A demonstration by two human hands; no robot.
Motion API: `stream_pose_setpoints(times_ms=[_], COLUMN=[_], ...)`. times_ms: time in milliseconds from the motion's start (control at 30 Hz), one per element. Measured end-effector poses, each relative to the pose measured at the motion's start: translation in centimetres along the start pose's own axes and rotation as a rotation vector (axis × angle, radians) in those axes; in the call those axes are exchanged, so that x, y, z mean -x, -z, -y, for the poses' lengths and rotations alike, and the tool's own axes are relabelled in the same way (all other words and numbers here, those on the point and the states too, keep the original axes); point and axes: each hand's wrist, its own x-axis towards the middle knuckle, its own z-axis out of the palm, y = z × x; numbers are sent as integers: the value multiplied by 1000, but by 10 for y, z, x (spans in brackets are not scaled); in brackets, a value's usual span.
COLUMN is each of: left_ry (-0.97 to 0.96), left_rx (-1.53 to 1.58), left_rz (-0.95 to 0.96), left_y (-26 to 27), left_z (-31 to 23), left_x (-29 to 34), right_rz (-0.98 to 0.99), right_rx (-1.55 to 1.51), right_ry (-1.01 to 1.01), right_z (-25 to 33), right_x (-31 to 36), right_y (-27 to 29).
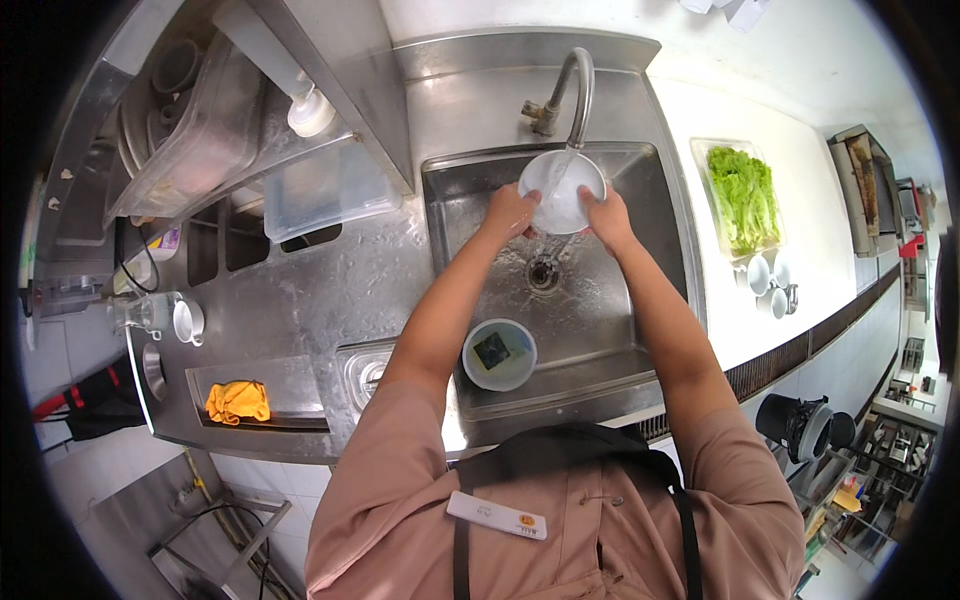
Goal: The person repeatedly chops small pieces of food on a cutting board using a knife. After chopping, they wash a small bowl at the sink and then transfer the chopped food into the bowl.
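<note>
A white bowl (566, 205) is held between my two hands under the curved metal faucet (585, 100), above the far part of the steel sink (610, 345). Water runs from the spout into it. My left hand (513, 212) grips the left rim, thumb on the inside and fingers underneath. On the opposite rim, my right hand (606, 216) has the same kind of hold. Below them, wet streaks surround the drain (542, 276). Nearer to me in the sink stands a white tub (485, 376) with a dark green square scouring pad (491, 350) in it.
Right of the sink, a clear tray of lettuce (742, 200) and several white cups (760, 273) stand on the white counter. On the left lie a yellow cloth (238, 401), a white mug (188, 321) and a clear plastic lid (330, 195). A metal partition (350, 80) rises beside the sink.
</note>
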Motion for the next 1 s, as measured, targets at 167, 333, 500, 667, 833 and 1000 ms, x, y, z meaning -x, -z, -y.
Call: stream_pose_setpoints(times_ms=[167,333,500,667,833,1000], left_ry=[-554,-438,-186,-541,-392,104], left_rx=[-902,-526,-146,-746,-220,128], left_rz=[-158,-236,-212,-218,-188,102], left_y=[-1,-3,-10,-3,-7,3], left_z=[12,44,27,17,47,17], left_x=[-28,-43,-19,-15,-24,-16], right_rz=[-43,-74,-164,-38,1,138], right_rx=[485,733,349,618,925,-68], right_ry=[442,694,274,544,609,-138], right_z=[-18,15,-2,-12,12,-29], right_x=[-19,-11,-10,-17,-9,-21], right_y=[7,8,3,9,-1,-11])
